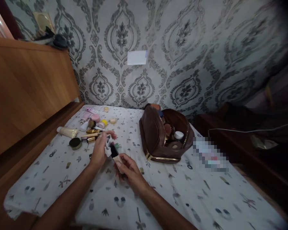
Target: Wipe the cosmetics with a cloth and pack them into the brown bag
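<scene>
My right hand (129, 167) grips a small foundation bottle (115, 155) with a beige body and a black cap, tilted so the cap points up and to the left. In my left hand (99, 150) is a crumpled white wipe (108, 146), bunched close against the capped end of the bottle. Whether wipe and cap touch is hard to make out. Left of my left hand lie a dark round jar (75, 143), a cream tube (67, 132) and a gold-and-black tube (92, 139). Something green (117, 145) shows behind the bottle.
A brown cosmetics bag (152, 134) stands unzipped on the right, with a white-lidded jar (179, 135) among its contents. Several cosmetics, including a yellow-lidded jar (103, 123), lie on the patterned cloth (158, 198). A wooden cabinet (31, 95) borders the left; a patterned wall rises behind.
</scene>
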`<action>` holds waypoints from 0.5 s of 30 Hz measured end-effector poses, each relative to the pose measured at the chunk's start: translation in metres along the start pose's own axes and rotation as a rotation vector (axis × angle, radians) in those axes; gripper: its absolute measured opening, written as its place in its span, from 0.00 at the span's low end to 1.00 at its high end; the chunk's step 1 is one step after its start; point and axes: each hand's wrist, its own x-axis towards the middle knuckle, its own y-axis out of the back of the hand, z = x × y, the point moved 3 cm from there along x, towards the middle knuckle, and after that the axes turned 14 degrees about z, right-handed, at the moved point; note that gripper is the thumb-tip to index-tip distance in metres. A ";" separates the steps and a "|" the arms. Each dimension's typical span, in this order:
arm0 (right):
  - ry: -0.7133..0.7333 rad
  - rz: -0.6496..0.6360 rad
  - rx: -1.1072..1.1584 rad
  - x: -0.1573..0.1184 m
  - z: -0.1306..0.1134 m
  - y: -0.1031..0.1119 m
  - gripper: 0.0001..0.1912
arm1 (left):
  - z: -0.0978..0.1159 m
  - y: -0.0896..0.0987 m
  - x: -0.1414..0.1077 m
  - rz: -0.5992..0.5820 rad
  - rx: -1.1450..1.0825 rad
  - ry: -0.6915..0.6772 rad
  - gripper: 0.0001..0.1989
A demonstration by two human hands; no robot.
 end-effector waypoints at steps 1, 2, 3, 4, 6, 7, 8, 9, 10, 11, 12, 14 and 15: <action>0.003 0.013 0.016 0.001 0.000 0.001 0.20 | 0.001 -0.003 -0.004 -0.101 0.076 -0.047 0.19; 0.004 0.026 0.036 0.002 0.000 0.002 0.21 | 0.002 -0.005 -0.008 -0.191 0.152 -0.103 0.17; 0.001 0.038 0.060 0.003 0.000 0.002 0.21 | 0.003 -0.007 -0.012 -0.256 0.215 -0.159 0.15; -0.008 0.045 0.077 0.003 0.000 0.003 0.22 | 0.004 -0.008 -0.014 -0.293 0.263 -0.205 0.14; -0.027 0.042 0.087 0.003 0.001 0.003 0.23 | 0.004 -0.007 -0.016 -0.287 0.322 -0.270 0.12; -0.028 0.035 0.081 0.002 0.001 0.003 0.23 | 0.004 -0.006 -0.015 -0.269 0.349 -0.291 0.11; -0.025 0.027 0.069 0.002 0.002 0.003 0.23 | 0.003 -0.006 -0.014 -0.246 0.370 -0.308 0.11; -0.020 0.017 0.054 0.002 0.003 0.002 0.22 | 0.002 -0.005 -0.013 -0.221 0.380 -0.321 0.12; -0.013 0.009 0.040 0.002 0.004 0.002 0.22 | 0.001 -0.004 -0.011 -0.194 0.377 -0.323 0.14; -0.006 0.002 0.029 0.002 0.005 0.002 0.22 | 0.000 -0.004 -0.009 -0.170 0.362 -0.305 0.17; -0.002 -0.004 0.022 0.002 0.006 0.001 0.22 | -0.002 -0.004 -0.008 -0.147 0.336 -0.266 0.19; -0.001 -0.018 0.020 0.001 0.007 0.001 0.22 | -0.006 -0.003 -0.005 -0.092 0.250 -0.117 0.21; 0.003 -0.025 0.025 0.001 0.007 0.000 0.21 | -0.008 -0.003 -0.004 -0.064 0.191 -0.028 0.22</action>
